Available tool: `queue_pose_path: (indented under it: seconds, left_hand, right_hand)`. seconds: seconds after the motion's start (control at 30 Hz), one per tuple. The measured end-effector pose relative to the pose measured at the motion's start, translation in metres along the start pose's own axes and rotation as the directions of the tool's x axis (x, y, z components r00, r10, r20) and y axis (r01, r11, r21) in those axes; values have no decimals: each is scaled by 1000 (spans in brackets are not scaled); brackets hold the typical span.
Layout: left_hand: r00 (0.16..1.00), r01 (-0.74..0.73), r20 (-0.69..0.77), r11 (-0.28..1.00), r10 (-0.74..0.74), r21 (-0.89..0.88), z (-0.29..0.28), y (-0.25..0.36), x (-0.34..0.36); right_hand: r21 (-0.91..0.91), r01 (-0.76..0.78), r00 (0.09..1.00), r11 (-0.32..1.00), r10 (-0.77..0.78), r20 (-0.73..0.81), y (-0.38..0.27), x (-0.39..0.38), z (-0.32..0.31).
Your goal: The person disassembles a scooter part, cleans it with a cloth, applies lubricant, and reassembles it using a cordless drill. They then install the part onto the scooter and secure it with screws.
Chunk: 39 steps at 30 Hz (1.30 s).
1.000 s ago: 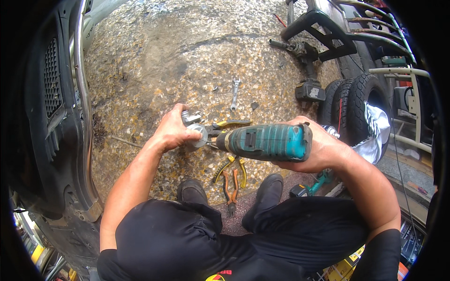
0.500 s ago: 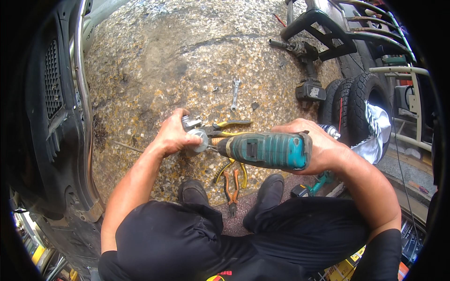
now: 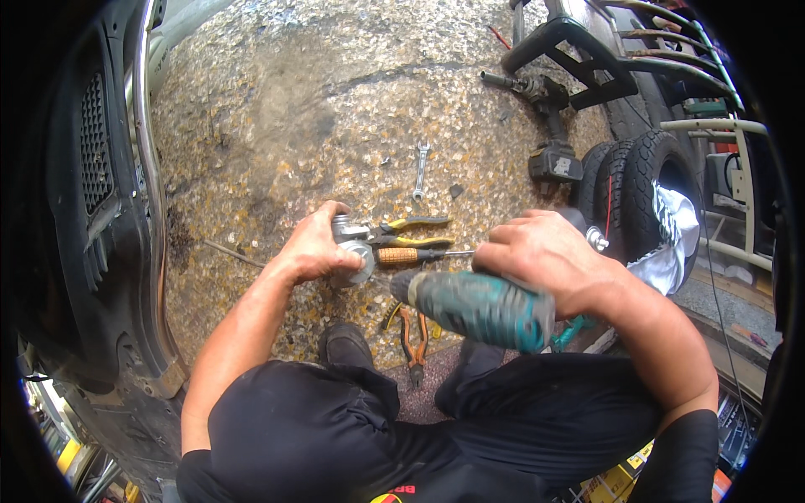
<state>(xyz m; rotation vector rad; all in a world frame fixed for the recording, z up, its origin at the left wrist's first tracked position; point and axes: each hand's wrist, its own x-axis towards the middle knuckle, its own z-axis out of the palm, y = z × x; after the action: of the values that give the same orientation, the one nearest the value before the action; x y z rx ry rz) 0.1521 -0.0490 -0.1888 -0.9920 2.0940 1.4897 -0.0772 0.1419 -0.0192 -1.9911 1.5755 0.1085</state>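
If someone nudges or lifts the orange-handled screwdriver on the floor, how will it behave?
The screwdriver may roll slightly, since its handle looks rounded, though the pliers close alongside could stop it. It should stay stiff, given its straight metal shaft. The textured orange handle probably resists slipping.

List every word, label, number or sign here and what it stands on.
Places only; I won't copy wording.
Dark shirt: red lettering beside a yellow-and-red emblem, cut off by the lower edge.
Yellow box, lower right: dark print, too small.
Pale panel, upper left: dark characters, too small.
Black power tool: pale battery marking, unreadable.
Teal drill: motion-blurred, nothing readable.
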Motion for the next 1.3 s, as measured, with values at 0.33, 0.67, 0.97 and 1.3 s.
queue_pose_path:
  seconds: [0.33, 0.67, 0.97, 1.3]
  left_hand:
    - [998, -51, 20, 999, 51, 6, -6, -9, 5]
    - [996, -72, -48, 996, 70, -46, 0, -17, 8]
    - [1000, 2, -26, 1000, -2, 4, -3, -11, 19]
    - [998, 64, 6, 987, -65, 149, -16, 1, 27]
  right_hand:
    - [-33, 24, 997, 999, -27, -76, 17, -14, -9]
    - [754, -394, 754, 525, 655, -62, 85, 16, 46]
    - [866, -386, 733, 319, 675, 78, 96, 37, 51]
    - [871, -403, 708, 281, 699, 102, 94, 33, 49]
